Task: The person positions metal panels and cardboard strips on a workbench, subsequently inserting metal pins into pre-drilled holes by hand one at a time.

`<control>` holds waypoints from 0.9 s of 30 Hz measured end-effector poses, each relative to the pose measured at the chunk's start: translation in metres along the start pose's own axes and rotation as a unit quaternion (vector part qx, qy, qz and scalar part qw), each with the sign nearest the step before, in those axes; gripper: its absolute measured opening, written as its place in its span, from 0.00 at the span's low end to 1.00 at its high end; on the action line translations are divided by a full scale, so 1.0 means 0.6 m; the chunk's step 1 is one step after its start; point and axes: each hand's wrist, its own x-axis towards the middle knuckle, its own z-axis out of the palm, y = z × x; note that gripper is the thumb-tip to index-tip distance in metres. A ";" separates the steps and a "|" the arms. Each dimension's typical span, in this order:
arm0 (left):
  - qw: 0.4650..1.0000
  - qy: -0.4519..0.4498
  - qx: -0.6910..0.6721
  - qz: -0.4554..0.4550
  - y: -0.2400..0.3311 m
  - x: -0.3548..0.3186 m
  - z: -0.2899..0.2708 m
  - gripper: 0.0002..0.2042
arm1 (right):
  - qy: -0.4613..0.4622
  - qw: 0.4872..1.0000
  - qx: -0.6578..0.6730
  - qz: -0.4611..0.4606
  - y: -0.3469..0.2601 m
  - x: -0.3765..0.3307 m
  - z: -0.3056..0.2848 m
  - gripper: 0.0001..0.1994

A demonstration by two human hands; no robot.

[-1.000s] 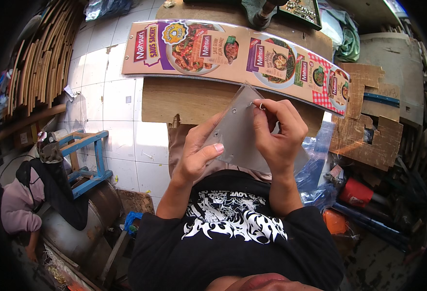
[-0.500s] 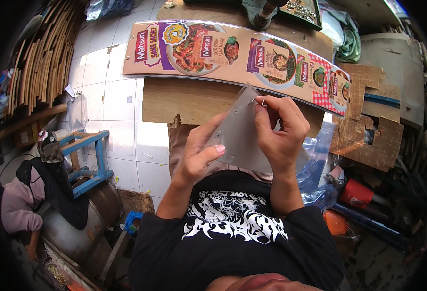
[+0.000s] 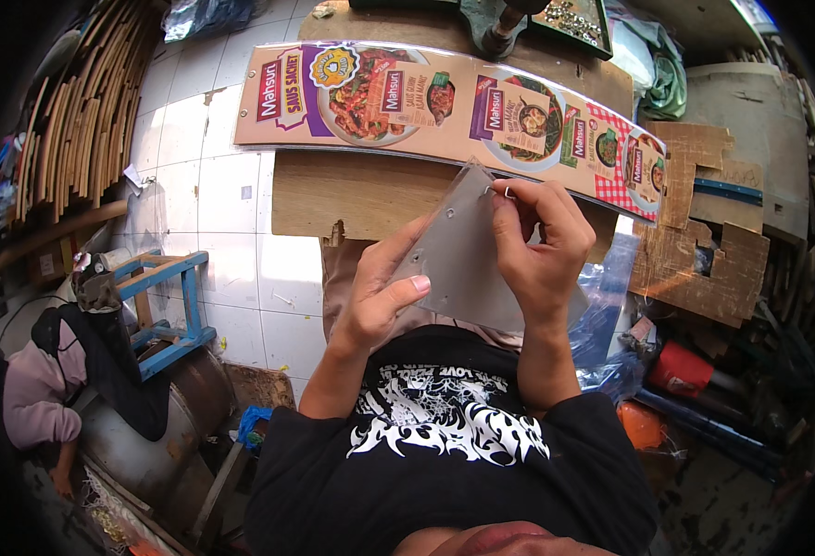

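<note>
My left hand (image 3: 384,292) grips a flat grey panel (image 3: 463,264) by its left side, thumb on top and fingers behind. The panel is tilted above my lap and has small round holes along its left edge. My right hand (image 3: 545,243) is closed in a pinch at the panel's far corner, on a small bent metal wire (image 3: 488,190) by the hole there. My fingers hide most of the wire. Just beyond lies a long printed display board (image 3: 468,111) with food pictures and a clear film cover.
The board rests on a wooden bench (image 3: 352,199) with a metal press (image 3: 498,37) and a tray of small metal rings (image 3: 574,23) behind it. Cut brown board (image 3: 704,269) lies right. A blue stool frame (image 3: 190,296) and another person's sleeve (image 3: 42,389) are left.
My right hand has shifted very slightly at the panel's corner, still pinching the wire. The left hand and panel hold their place.
</note>
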 end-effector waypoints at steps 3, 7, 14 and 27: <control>1.000 -0.004 0.006 0.002 0.002 0.001 0.000 0.34 | 0.017 1.000 -0.014 0.009 0.001 0.002 -0.004 0.08; 1.000 -0.008 0.003 0.006 0.001 0.000 0.001 0.35 | 0.034 0.999 0.007 0.012 0.004 0.007 -0.010 0.08; 1.000 0.001 0.003 0.002 0.003 0.000 0.001 0.34 | -0.010 1.000 0.015 0.008 -0.008 0.006 0.003 0.08; 1.000 0.002 0.014 0.009 -0.002 0.000 -0.002 0.34 | 0.008 1.000 -0.007 0.005 -0.001 0.006 0.004 0.08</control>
